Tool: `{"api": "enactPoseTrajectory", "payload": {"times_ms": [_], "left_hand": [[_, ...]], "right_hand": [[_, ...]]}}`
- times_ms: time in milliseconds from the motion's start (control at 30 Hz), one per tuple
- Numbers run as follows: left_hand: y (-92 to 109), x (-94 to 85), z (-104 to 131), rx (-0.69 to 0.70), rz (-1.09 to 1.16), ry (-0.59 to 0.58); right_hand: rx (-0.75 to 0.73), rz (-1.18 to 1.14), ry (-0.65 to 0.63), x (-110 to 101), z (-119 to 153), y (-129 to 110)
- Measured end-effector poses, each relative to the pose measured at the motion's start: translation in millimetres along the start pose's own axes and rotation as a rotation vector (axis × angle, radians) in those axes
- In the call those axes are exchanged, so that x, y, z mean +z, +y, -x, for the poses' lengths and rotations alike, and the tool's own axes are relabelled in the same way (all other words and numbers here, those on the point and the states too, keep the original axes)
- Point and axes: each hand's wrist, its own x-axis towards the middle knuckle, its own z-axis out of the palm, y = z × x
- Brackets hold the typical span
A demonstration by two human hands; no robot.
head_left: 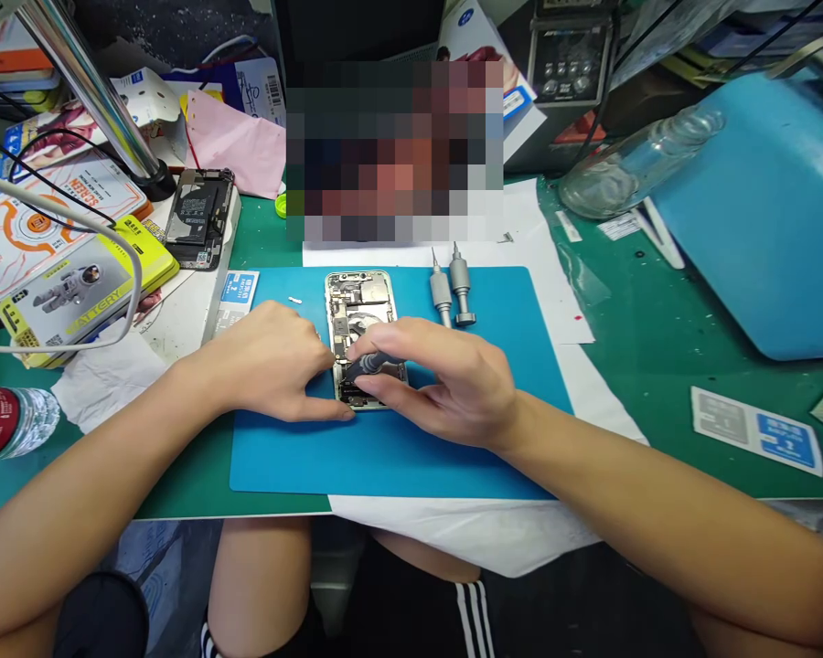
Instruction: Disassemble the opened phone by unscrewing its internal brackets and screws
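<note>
An opened phone (361, 317) with its inner parts bare lies on a blue mat (294, 461). My left hand (269, 359) holds the phone at its lower left, with the thumb stretched along the bottom edge and the other fingers curled by the side. Between the thumb and fingers of my right hand (453, 379) is a dark, ridged tool (372, 364), tilted over the phone's lower part. Its tip is hard to make out, and so is its exact kind. Two grey screwdrivers (460, 279) stand close together right of the phone.
At the left are another opened phone (198, 219), a yellow battery box (86, 288) and a red-labelled bottle (10, 423). A glass jar (641, 160) and a large blue pad (761, 228) lie at the right. White paper (610, 393) sticks out from under the mat.
</note>
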Motion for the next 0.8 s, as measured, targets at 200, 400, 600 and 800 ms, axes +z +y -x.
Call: {"api": "enactPoseTrajectory", "payload": {"times_ms": [200,400,600,800], "left_hand": [[-0.4,1.4,0.7,0.005,-0.007,0.007],[0.0,1.9,0.7,0.006,-0.001,0.006],[-0.2,1.2,0.4,0.005,-0.001,-0.012],[0.0,0.8,0.1,0.006,-0.004,-0.011]], "right_hand": [[-0.01,0.009,0.004,-0.4,-0.7,-0.3],[0.002,0.007,-0.006,-0.3,-0.4,-0.1],[-0.006,-0.011,0.014,-0.3,0.9,1.6],[0.009,-0.012,0.004,-1.2,2.0,1.4]]}}
